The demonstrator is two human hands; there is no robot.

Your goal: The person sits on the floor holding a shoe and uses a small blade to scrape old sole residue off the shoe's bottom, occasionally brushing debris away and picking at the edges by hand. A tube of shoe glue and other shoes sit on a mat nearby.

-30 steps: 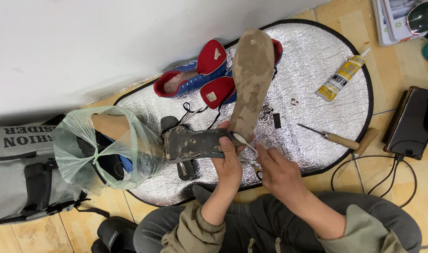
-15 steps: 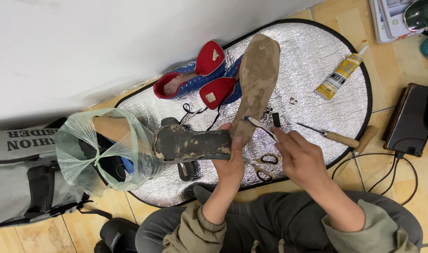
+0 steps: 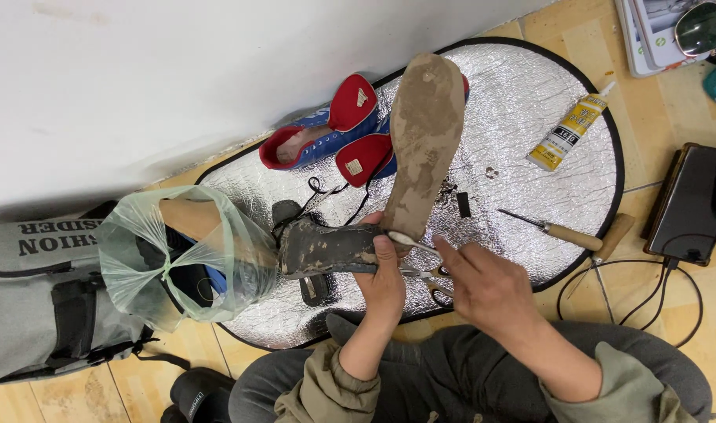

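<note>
My left hand (image 3: 385,280) grips a dirty dark shoe (image 3: 326,249) at its middle, held above a silver mat (image 3: 530,94). The shoe's brown, mud-caked sole (image 3: 420,141) is peeled away and sticks up toward the wall. My right hand (image 3: 487,288) pinches a thin pale-tipped tool (image 3: 411,243). Its tip sits where the sole meets the shoe, just by my left thumb. Scissors with orange handles (image 3: 435,276) lie on the mat under my hands.
Blue and red shoes (image 3: 334,137) lie by the white wall. A yellow glue tube (image 3: 568,131) and a wooden-handled awl (image 3: 558,233) lie on the mat's right. A green plastic bag (image 3: 177,258) rests on a grey backpack (image 3: 44,298) at left. A dark device with cables (image 3: 691,204) sits at right.
My right hand has drawn back down and brought the tool's tip from the sole's lower part to the joint beside my left thumb. The shoe has shifted slightly right.
</note>
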